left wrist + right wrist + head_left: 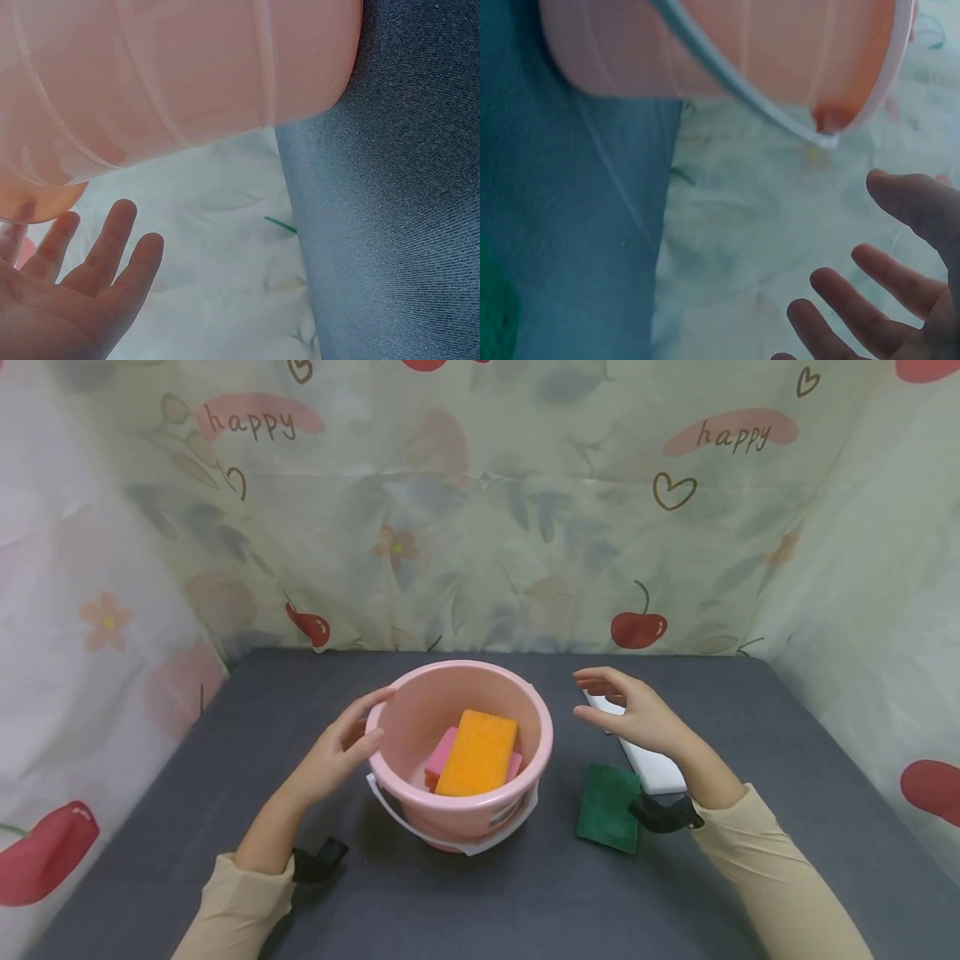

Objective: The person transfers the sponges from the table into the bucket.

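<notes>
A pink bucket (450, 814) stands upright on the dark tabletop, its white handle (468, 843) hanging down at the front. Inside it an orange sponge (480, 752) lies on top of a pink sponge (441, 753). My left hand (341, 752) is at the bucket's left rim, fingers spread and relaxed; the left wrist view shows the palm beside the pink wall. To the right of the bucket, my right hand (633, 710) hovers apart from it, fingers loosely bent with nothing between them. The right wrist view shows the thumb (915, 199) pointing toward the bucket's rim.
A green scouring pad (607, 808) lies on the table (420, 910) right of the bucket. Behind it a white block (652, 768) is partly covered by my right hand and wrist. A patterned curtain (480, 527) hangs along the table's back and sides.
</notes>
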{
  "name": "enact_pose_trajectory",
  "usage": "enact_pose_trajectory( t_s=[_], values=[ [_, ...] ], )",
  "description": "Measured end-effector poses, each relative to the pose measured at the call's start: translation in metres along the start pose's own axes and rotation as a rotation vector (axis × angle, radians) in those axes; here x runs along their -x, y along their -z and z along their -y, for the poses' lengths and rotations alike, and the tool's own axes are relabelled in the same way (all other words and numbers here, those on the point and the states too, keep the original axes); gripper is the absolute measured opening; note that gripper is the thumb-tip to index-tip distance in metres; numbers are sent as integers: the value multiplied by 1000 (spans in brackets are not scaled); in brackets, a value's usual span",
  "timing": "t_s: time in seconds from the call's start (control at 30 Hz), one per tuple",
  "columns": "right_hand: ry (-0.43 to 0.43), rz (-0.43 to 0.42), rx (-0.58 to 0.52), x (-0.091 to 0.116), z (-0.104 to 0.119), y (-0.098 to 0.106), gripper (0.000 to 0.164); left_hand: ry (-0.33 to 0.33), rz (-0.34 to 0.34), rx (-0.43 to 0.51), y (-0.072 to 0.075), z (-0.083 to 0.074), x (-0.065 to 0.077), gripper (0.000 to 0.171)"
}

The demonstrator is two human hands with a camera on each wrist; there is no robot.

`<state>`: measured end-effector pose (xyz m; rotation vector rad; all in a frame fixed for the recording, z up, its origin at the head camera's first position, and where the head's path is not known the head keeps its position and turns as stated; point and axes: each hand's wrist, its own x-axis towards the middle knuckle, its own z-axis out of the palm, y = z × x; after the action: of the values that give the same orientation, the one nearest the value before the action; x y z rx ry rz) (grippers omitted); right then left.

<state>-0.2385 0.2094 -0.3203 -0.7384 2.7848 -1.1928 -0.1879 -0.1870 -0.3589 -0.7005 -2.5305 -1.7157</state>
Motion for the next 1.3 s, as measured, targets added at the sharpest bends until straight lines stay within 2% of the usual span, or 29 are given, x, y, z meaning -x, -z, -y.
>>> enact_pose_trajectory(
  t_s=[0.17, 0.43, 0.73, 0.93, 1.3],
  values=[
    [-53, -41, -10, -1, -14, 5, 53, -16, 1, 5, 0, 2, 0, 55],
    [-188, -96, -10, -7, -33, 13, 60, -15, -1, 3, 0, 2, 0, 55],
    [-316, -133, -34, -16, -62, 8, 69, -32, 7, 18, 0, 4, -1, 54],
    [-408, -130, -54, -21, -71, 2, 75, -21, 9, 14, 0, 3, 0, 55],
    [-482, -97, -52, -28, -85, -6, 81, -14, 6, 11, 0, 3, 0, 54]
  ],
)
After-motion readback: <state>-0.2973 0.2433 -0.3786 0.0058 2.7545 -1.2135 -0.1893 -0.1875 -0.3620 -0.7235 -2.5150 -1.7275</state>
